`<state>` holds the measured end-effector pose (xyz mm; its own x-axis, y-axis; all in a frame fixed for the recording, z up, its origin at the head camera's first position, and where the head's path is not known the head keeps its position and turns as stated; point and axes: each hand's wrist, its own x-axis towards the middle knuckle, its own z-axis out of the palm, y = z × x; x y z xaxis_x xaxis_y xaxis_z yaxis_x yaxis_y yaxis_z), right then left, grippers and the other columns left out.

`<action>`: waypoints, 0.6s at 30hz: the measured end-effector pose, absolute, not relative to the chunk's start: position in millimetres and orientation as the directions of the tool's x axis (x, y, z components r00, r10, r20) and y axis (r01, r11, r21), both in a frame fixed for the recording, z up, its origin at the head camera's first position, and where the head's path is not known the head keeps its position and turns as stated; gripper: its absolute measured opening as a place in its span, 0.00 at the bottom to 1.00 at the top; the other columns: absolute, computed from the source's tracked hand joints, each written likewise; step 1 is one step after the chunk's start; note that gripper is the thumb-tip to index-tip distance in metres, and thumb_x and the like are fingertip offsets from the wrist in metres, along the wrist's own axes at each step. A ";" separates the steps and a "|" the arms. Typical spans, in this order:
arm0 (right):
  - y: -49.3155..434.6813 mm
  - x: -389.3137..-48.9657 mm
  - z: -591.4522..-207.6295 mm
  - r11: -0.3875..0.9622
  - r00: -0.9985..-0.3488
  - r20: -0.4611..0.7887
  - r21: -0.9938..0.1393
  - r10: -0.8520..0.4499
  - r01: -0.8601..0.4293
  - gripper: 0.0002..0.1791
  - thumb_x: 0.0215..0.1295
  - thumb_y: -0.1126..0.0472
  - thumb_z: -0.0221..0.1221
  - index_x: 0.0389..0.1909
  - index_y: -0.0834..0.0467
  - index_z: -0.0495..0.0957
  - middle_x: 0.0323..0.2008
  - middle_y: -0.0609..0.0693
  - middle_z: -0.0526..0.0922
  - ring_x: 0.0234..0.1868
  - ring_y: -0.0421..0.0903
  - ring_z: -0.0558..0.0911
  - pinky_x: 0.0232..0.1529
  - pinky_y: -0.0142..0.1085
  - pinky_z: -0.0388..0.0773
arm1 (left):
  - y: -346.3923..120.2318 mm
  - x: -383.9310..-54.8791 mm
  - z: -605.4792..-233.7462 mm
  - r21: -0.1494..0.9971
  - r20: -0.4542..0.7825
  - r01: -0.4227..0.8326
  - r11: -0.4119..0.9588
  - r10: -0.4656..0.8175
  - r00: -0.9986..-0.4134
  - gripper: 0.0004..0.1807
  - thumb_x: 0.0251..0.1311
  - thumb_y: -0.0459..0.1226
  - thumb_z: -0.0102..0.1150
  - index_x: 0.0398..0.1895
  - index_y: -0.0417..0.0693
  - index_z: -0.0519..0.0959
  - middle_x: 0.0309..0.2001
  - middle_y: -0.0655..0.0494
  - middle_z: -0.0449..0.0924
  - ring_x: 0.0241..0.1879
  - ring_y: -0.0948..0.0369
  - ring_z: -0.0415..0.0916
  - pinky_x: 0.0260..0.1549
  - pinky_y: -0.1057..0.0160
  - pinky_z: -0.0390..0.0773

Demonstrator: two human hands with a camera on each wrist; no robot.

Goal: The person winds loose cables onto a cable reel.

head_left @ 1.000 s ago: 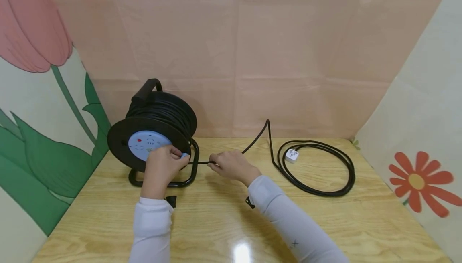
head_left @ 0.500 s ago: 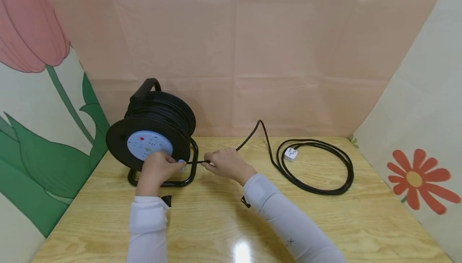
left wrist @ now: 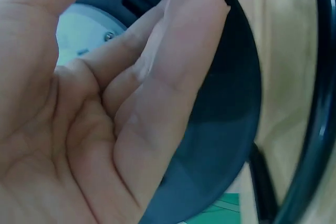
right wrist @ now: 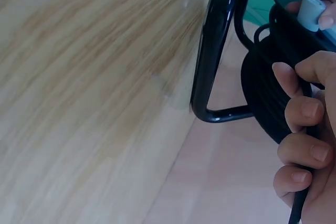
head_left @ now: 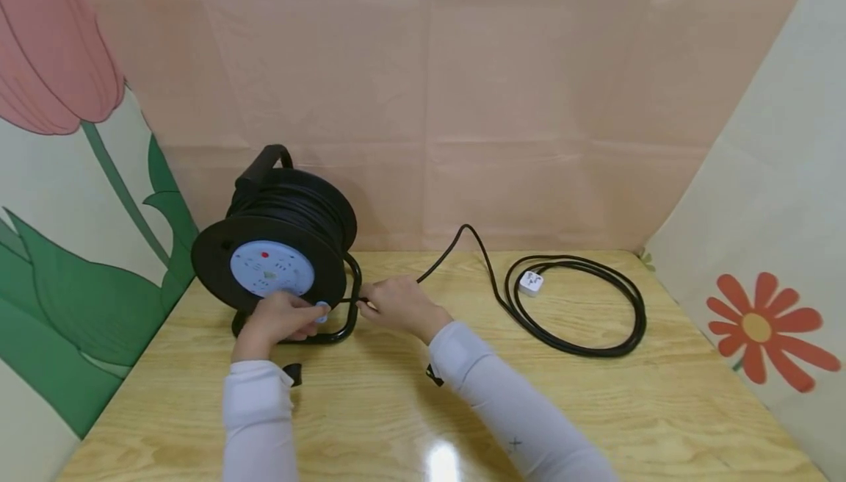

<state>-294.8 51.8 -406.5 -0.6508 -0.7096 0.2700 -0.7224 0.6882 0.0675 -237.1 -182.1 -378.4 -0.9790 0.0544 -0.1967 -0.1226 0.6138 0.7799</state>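
A black cable reel (head_left: 287, 206), wound with cable, stands at the left of the head view. Its front flange carries a light blue socket panel (head_left: 271, 267). At the flange's lower right, my left hand (head_left: 280, 318) pinches the pale blue winding knob (right wrist: 311, 11) between thumb and fingers. Just right of the reel's frame, the fingers of my right hand (head_left: 399, 307) curl round the black cable (head_left: 444, 256), which runs from the reel through this hand. In the right wrist view the cable passes along the palm under the curled fingers.
Several loops of loose cable (head_left: 617, 353) lie on the wooden table (head_left: 370, 423) at the right, with a white plug (head_left: 531, 283) inside them. The reel's black tubular frame (head_left: 358, 276) rests on the tabletop. A pinkish backdrop (head_left: 529, 100) rises behind.
The flange has turned, its red button shifting right, while my left hand and the knob moved down and left. My right hand slid left towards the frame, and the cable's raised bend followed it.
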 end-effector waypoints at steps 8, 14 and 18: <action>44.8 -290.0 -408.6 0.682 -0.653 0.234 0.068 -0.721 -0.729 0.15 0.77 0.48 0.51 0.37 0.50 0.81 0.18 0.39 0.72 0.16 0.37 0.68 0.14 0.31 0.59 | -199.0 -241.6 -400.4 0.862 -0.202 -0.097 0.498 0.161 -0.966 0.28 0.63 0.52 0.66 0.45 0.32 0.83 0.38 0.44 0.86 0.38 0.54 0.85 0.42 0.53 0.84; 42.9 -288.8 -409.0 0.688 -0.658 0.228 0.084 -0.718 -0.721 0.15 0.77 0.46 0.52 0.36 0.49 0.81 0.18 0.39 0.73 0.17 0.37 0.69 0.15 0.32 0.61 | -210.4 -246.1 -413.2 0.891 -0.143 -0.049 0.451 0.175 -0.974 0.27 0.61 0.52 0.68 0.45 0.34 0.82 0.40 0.42 0.86 0.39 0.54 0.85 0.42 0.55 0.84; 42.1 -287.0 -408.9 0.661 -0.645 0.188 0.035 -0.741 -0.749 0.13 0.77 0.48 0.53 0.38 0.50 0.81 0.20 0.39 0.74 0.19 0.37 0.70 0.17 0.31 0.65 | -214.5 -245.9 -416.6 0.899 -0.128 -0.040 0.436 0.172 -0.977 0.26 0.61 0.51 0.69 0.44 0.33 0.82 0.38 0.43 0.87 0.39 0.51 0.85 0.42 0.54 0.84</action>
